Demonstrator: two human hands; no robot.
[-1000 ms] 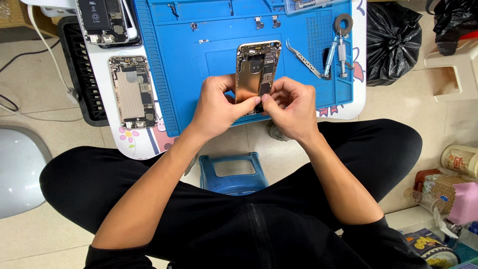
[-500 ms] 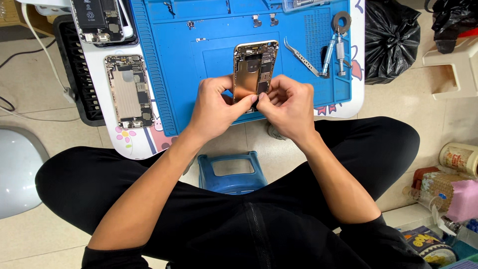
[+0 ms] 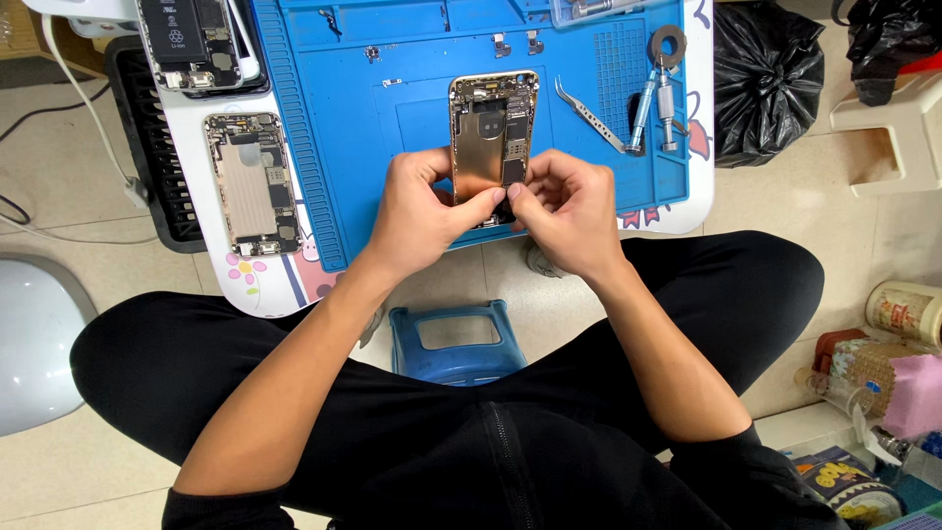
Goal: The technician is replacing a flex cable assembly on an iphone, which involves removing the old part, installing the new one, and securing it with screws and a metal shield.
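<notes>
— What's being worked on?

— An opened phone chassis [image 3: 494,128], gold-edged, lying face-up with its insides showing. It sits on the blue work mat [image 3: 392,137], near the mat's front edge and about midway across.

— And the hands?

— Both are at its lower end. The left hand [image 3: 422,218] comes in from the left, the right hand [image 3: 564,211] from the right, and they meet over the bottom of the chassis. The fingers [image 3: 488,201] of the left are pinched together with the thumb tip touching the metal plate; the right hand's fingers are curled tight, thumb and forefinger pressed close. Whatever small part is pinched between them is hidden, so I cannot tell what it is.

— What lies around it?

— To the right on the mat, curved tweezers [image 3: 589,116], then a screwdriver [image 3: 643,108] and a small metal tool beside it. Left of the mat, on the white bench [image 3: 211,265], a second opened phone [image 3: 252,184], and above it a third with a black battery [image 3: 191,41]. A black bag [image 3: 770,83] stands on the floor to the right, and a blue stool [image 3: 456,344] is under the bench between the person's knees.
</notes>
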